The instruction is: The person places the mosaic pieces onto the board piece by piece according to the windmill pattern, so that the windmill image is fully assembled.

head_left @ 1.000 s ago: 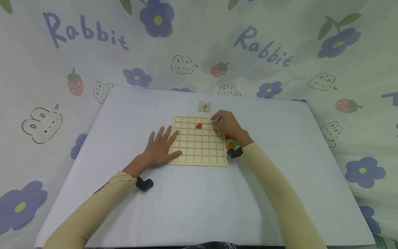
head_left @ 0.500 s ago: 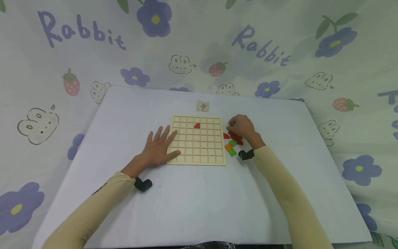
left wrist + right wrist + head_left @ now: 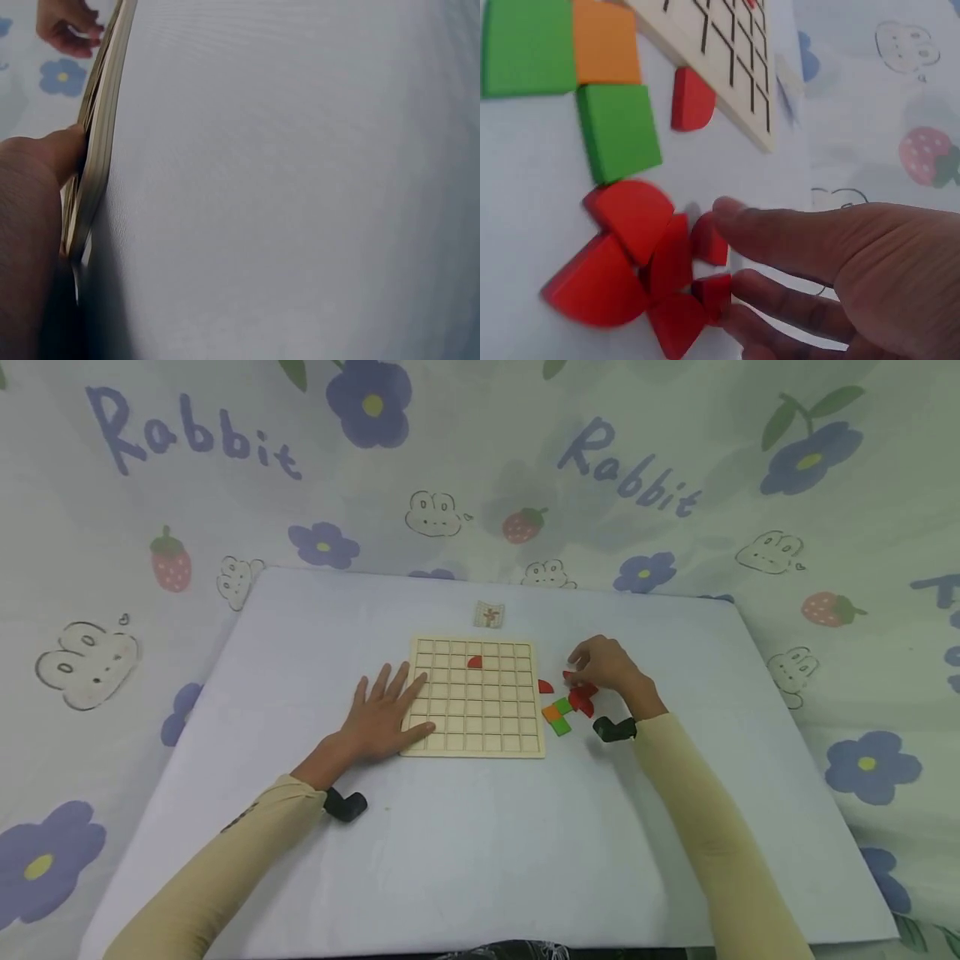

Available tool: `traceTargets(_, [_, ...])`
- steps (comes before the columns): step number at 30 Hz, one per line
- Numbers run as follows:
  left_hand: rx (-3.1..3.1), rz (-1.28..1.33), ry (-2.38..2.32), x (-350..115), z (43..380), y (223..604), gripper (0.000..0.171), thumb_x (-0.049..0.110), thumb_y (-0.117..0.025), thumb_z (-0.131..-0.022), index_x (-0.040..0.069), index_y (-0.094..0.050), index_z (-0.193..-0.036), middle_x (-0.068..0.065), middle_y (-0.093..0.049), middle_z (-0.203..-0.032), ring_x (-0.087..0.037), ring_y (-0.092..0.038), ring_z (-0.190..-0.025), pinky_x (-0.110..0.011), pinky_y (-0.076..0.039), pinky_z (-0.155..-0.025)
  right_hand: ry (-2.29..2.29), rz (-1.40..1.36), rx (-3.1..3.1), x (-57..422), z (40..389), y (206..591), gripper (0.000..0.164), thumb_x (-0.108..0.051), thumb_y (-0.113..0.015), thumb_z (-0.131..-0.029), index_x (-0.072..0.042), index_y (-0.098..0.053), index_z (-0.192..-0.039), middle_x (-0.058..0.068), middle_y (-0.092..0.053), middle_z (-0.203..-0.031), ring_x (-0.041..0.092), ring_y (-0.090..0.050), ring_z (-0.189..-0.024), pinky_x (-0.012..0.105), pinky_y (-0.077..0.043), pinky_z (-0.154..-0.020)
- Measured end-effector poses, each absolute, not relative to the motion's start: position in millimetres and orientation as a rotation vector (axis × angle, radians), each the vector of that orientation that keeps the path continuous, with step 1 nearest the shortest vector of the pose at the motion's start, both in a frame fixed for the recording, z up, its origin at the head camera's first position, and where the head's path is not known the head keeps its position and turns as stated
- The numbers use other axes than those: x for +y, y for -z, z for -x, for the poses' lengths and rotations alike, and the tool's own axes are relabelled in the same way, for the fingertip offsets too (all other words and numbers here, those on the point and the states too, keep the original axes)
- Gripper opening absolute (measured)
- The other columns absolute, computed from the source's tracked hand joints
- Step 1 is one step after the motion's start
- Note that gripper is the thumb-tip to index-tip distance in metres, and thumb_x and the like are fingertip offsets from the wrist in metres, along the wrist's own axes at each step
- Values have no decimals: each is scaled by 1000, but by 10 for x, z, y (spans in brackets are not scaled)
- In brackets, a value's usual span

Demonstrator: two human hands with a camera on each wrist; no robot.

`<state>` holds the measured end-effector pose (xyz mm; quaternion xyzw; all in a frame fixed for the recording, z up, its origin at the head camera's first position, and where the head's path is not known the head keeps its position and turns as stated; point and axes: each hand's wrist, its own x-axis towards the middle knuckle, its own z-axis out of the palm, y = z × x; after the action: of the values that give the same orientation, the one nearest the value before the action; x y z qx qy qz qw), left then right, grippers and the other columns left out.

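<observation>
Red quarter-circle blocks (image 3: 671,255) lie clustered to the right of a pale wooden grid board (image 3: 474,693), just beneath the parted, seemingly empty fingers of a person's nearer right hand (image 3: 609,664), while the left hand's (image 3: 375,722) fingers spread over the board's left edge.

Head view: tabletop (image 3: 450,860) was softly lit; faint shadows were cast on backdrop (image 3: 480,452). Left wrist view: right side was shaded bluish. Right wrist view: red pieces (image 3: 636,217) were slightly blurred.
</observation>
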<state>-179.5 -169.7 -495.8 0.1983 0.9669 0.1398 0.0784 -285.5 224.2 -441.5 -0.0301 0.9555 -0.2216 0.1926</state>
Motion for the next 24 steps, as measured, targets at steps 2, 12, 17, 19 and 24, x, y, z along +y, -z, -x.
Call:
traceTargets(2, [2895,-592,-424,-1700,1794,4952,90,70,-41,-93,17,-11,-160,-15,2,-163,-40,10,-147,-64,9,-109,630,74,2658,2277,2837,4427,38,-20,-79,-85,-5,-69,-118,14,-65,-111,30,-59,-98,43,-52,-87])
traceTargets(12, [2898,-590,-421,-1690,1804,4982,90,72,-37,-93,19,-10,-160,-14,4,-164,-39,10,-147,-62,10,-110,681,119,2664,2281,2821,4517,31,-15,-76,-85,-3,-69,-114,12,-65,-101,27,-60,-92,38,-54,-80])
traceTargets(17, [2907,-603,-467,-1709,1810,5031,90,73,-37,-92,20,-10,-160,-13,4,-164,-38,11,-147,-62,11,-110,694,142,2656,2214,2841,4522,25,-15,-78,-84,-4,-69,-104,11,-66,-98,26,-60,-85,36,-53,-75])
traceTargets(19, [2909,-608,-472,-1717,1811,5043,91,74,-36,-92,21,-9,-160,-13,4,-164,-38,12,-147,-62,12,-110,729,143,2655,2160,2842,4516,22,-17,-79,-83,-5,-70,-100,10,-67,-96,26,-61,-82,35,-54,-72])
traceTargets(24, [2906,-604,-452,-1729,1803,5046,91,76,-33,-91,22,-7,-160,-11,6,-164,-36,13,-147,-60,12,-110,902,249,2662,1958,2841,4506,18,-23,-80,-84,-10,-73,-94,6,-69,-95,24,-61,-85,35,-52,-75])
